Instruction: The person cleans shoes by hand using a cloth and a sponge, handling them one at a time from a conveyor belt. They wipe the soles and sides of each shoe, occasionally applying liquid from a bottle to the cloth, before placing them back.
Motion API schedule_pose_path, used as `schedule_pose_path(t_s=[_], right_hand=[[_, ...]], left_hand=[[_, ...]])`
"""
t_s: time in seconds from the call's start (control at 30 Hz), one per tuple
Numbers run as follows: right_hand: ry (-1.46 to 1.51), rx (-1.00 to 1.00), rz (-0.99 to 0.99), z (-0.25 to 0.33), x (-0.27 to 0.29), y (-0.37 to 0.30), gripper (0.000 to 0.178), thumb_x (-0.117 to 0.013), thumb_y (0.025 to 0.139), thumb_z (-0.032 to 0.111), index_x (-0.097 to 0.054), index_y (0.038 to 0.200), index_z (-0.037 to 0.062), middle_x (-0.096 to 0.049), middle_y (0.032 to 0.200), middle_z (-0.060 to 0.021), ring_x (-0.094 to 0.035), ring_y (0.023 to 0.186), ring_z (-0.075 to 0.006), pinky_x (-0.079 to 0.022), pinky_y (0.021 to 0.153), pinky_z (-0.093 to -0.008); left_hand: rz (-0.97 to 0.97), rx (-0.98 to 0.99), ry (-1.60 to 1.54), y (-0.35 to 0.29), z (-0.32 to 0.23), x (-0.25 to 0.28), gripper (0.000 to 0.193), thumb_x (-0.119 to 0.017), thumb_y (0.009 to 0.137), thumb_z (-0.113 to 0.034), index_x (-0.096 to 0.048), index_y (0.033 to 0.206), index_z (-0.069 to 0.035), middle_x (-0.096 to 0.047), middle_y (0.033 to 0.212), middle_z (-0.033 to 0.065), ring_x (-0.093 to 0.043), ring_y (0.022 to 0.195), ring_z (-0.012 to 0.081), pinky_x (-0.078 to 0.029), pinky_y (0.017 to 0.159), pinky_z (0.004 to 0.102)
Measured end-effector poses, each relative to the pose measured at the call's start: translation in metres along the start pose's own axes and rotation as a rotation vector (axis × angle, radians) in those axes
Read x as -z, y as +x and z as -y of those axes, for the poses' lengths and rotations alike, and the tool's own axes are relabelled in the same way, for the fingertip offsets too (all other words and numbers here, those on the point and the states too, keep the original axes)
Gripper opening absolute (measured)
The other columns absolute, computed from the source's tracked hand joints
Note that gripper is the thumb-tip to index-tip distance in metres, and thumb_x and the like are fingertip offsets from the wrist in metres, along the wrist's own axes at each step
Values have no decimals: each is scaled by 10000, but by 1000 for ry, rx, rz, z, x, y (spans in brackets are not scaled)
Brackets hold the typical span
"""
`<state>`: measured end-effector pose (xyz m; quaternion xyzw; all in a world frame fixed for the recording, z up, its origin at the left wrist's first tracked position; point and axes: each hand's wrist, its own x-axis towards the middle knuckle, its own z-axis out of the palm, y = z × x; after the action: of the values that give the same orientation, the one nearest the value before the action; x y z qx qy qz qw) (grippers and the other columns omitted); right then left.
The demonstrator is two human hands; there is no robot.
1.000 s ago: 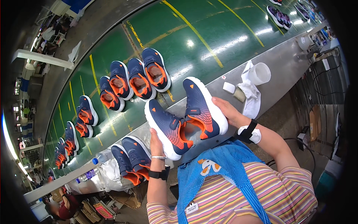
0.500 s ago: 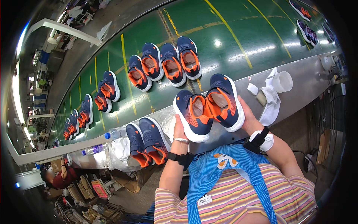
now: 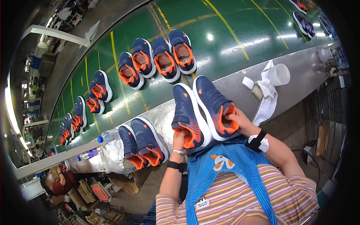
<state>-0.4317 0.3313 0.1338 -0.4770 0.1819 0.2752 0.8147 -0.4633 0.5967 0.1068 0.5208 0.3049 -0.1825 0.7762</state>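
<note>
Two navy sneakers with orange linings and white soles are held side by side before me, toes pointing away. My left hand (image 3: 180, 141) is closed on the heel of the left sneaker (image 3: 185, 107), its thumb inside the collar. The right sneaker (image 3: 210, 93) is gripped at its heel opening by my right hand (image 3: 239, 121), with fingers reaching inside. The soles' white edges lie close together between the two. To the left, another pair of matching sneakers (image 3: 147, 137) rests on the metal ledge (image 3: 168, 107), heels toward me.
Beyond the ledge runs a green conveyor belt (image 3: 217, 48) carrying several matching sneakers (image 3: 163, 62). On the ledge's right stand a translucent cup (image 3: 279, 74), a white cloth (image 3: 267, 92) and a small white block (image 3: 248, 82). Capped bottles (image 3: 107, 138) and a white frame bar (image 3: 60, 156) are at left.
Both held sneakers have turned from tilted outward to lying with toes away and uppers showing. My hands have shifted from the soles' outer sides to the heel openings.
</note>
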Motion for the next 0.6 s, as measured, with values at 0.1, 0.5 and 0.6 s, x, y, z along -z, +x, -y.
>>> schedule_pose_path(t_s=[0.1, 0.5, 0.6], right_hand=[[124, -129, -13, 4, -4, -3, 345, -488, 741, 34, -468, 1083, 4, -542, 1016, -85, -554, 908, -174, -432, 837, -279], [221, -88, 45, -6, 2, 3, 368, -473, 758, 66, -452, 1115, -24, -554, 1010, -111, -567, 889, -187, -460, 806, -280], [246, -74, 42, -12, 3, 3, 382, -466, 760, 70, -445, 1130, -27, -552, 1034, -122, -570, 903, -196, -457, 823, -287]], left_hand=[[52, 7, -125, -5, -3, 3, 337, -429, 783, -8, -452, 1119, 3, -557, 1037, 115, -579, 910, 224, -487, 773, 318], [56, 40, -206, -2, -16, -4, 360, -369, 801, 10, -430, 1154, 40, -537, 1075, 146, -564, 945, 262, -466, 836, 348], [18, 97, -146, -7, -22, -9, 412, -335, 771, 49, -413, 1175, 33, -498, 1138, 154, -524, 1008, 292, -432, 887, 385]])
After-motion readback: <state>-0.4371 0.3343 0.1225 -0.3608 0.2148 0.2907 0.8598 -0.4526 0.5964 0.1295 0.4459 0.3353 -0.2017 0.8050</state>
